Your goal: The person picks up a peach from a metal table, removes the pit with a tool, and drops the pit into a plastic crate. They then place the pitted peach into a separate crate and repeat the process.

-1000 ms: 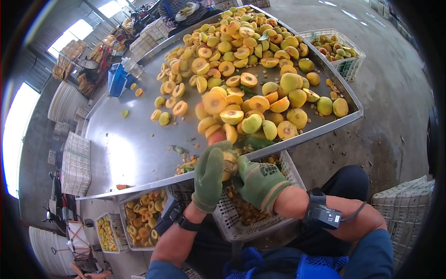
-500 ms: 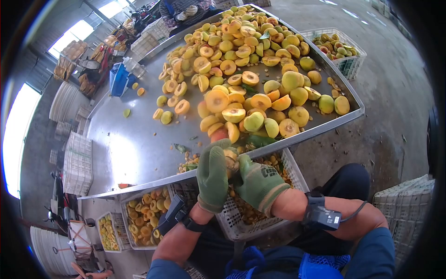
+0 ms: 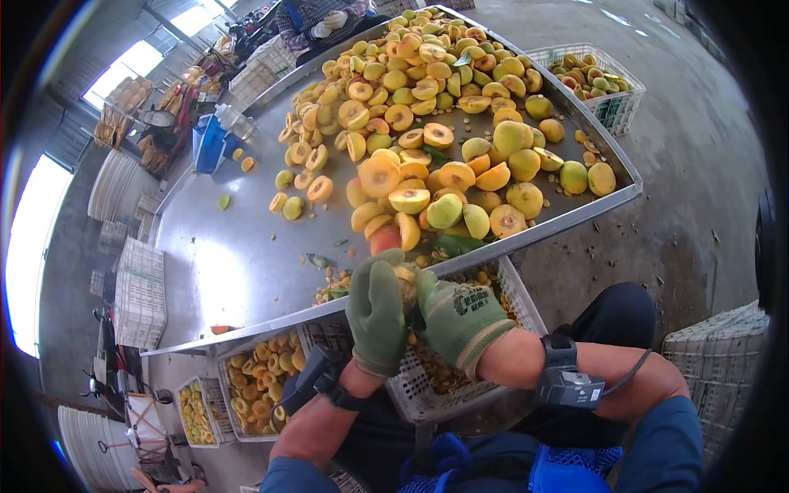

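Observation:
My left hand point(image 3: 376, 316), in a green glove, has its fingers wrapped round a piece of yellow fruit point(image 3: 405, 278). Pressed against the same fruit from the right is my right hand point(image 3: 460, 316), also gloved, with its fingers closed; the fingertips are partly hidden. Both hands are at the near edge of a metal table point(image 3: 271, 263), above a white crate point(image 3: 526, 304) with small fruit pieces and pits. Just beyond them, halved and whole yellow fruit point(image 3: 411, 200) lie in a large heap on the table.
A crate of halved fruit point(image 3: 261, 382) and a smaller crate point(image 3: 196, 415) stand at lower left. Another fruit crate point(image 3: 612, 107) is at the far right. A blue container point(image 3: 210, 144) sits at the table's left edge. A co-worker point(image 3: 325, 20) sits across the table.
The view has shifted slightly, showing more of the co-worker. My right hand has turned a little and still presses against the fruit with my left hand.

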{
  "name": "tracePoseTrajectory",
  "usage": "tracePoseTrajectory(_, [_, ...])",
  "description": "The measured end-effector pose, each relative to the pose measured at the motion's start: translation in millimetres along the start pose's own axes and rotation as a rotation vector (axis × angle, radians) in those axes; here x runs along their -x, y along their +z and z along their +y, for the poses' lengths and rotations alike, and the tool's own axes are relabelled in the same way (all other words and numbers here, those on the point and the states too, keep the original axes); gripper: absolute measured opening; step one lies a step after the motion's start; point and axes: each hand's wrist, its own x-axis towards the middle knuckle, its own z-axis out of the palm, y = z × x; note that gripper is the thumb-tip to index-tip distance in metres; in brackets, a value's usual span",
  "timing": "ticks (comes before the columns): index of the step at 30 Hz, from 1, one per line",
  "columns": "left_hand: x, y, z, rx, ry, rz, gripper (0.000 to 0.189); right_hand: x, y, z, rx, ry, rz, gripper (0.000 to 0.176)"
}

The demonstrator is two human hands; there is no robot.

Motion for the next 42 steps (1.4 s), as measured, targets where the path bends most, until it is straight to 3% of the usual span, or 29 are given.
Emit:
tracePoseTrajectory(5, [-0.2,-0.9,6.5,-0.112,0.052,-0.020,0.032,1.9,-13.0,-0.6,0.125,-0.064,-0.023,0.026])
tracePoseTrajectory(12, [1.0,-3.0,4.0,-0.179,0.153,-0.010,0.033,-0.1,-0.1,3.4,-0.106,-0.031,-0.028,0.033])
tracePoseTrajectory(18, [3.3,-4.8,7.5,0.005,0.062,-0.010,0.033,-2.0,-3.3,-2.3,-0.233,-0.014,-0.064,0.032])
tracePoseTrajectory(26, [2.7,-13.1,-12.1,-0.072,0.326,-0.093,0.041,-0.7,-9.5,2.4,-0.345,-0.119,-0.133,0.020])
tracePoseTrajectory(29, [2.6,-19.1,-21.2,-0.072,0.390,-0.142,0.043,-6.1,-12.1,13.3,-0.309,-0.221,-0.313,0.022])
tracePoseTrajectory(32, [4.5,-19.6,-25.7,-0.051,0.439,-0.192,0.045,3.8,-39.4,9.4,-0.793,0.016,-0.551,0.023])
tracePoseTrajectory(36, [4.6,-16.5,-21.9,-0.042,0.461,-0.248,0.051,9.9,-77.6,-4.4,-0.894,0.236,-0.810,0.025])
tracePoseTrajectory(42, [9.6,-9.5,10.0,0.155,0.157,-0.308,0.053,5.6,-44.5,19.3,-1.501,0.288,-1.089,0.025])
